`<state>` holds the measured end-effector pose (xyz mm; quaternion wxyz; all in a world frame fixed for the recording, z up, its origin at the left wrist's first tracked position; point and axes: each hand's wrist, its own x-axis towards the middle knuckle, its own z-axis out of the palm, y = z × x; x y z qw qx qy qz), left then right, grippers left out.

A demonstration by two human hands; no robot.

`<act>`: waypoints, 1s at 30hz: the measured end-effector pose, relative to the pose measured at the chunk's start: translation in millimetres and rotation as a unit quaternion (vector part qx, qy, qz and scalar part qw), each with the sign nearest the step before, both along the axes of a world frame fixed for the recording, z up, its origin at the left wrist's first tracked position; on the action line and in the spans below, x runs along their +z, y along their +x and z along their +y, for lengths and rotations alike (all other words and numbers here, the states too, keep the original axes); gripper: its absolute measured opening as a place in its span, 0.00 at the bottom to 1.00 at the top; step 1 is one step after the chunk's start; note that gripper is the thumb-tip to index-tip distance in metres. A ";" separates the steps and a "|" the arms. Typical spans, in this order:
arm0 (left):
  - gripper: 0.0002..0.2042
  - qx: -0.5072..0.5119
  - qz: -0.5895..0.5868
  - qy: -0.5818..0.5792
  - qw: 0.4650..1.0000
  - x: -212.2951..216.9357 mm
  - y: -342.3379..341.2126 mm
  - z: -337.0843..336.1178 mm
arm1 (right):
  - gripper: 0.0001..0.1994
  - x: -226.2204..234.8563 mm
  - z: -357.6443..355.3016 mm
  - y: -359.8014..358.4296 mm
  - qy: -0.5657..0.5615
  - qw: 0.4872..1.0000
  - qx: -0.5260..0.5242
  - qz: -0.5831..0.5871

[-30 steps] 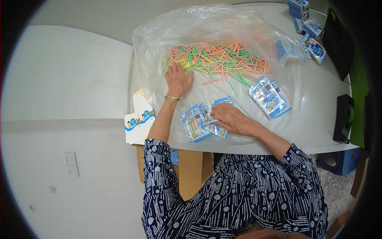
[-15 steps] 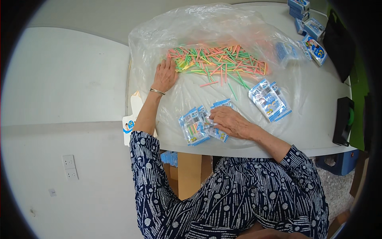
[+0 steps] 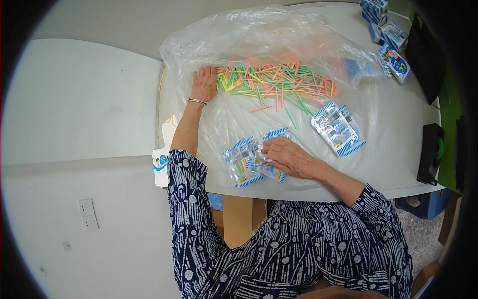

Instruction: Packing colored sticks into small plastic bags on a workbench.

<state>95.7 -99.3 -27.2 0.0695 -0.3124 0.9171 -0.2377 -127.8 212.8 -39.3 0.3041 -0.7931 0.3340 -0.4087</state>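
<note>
Head view shows a white table (image 3: 398, 164) with a big clear plastic sheet (image 3: 249, 40) spread over most of it. On the sheet, toward the far edge, lies a wide heap of coloured sticks (image 3: 276, 82), green, orange, pink and yellow, with a few strays (image 3: 294, 117) loose on the near side. That heap looks barely dented, so I judge most of the packing is left to do.

What seems done is small: a stack of blue-and-white packets (image 3: 338, 128) sits right of centre, and a few more packets (image 3: 249, 160) lie near the front edge. More small boxes (image 3: 393, 37) stand at the far right corner.

The left hand (image 3: 204, 84) lies flat, fingers spread, at the left end of the heap, gripping nothing that I can see. The right hand (image 3: 289, 157) rests palm down on the near packets, fingers loosely curled over one; whether it pinches it or only presses, I cannot tell.

Hard to make out: what the near packets hold, the dark objects (image 3: 430, 154) by the right edge, and a card shape (image 3: 162, 164) half hidden beyond the table's left edge behind the patterned sleeve (image 3: 186, 199).
</note>
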 end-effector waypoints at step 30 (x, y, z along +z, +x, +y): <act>0.06 0.144 0.691 0.662 0.253 43.7 -103.6 133.9 | 0.11 16.0 -64.1 -15.9 0.326 0.643 -0.163 -0.674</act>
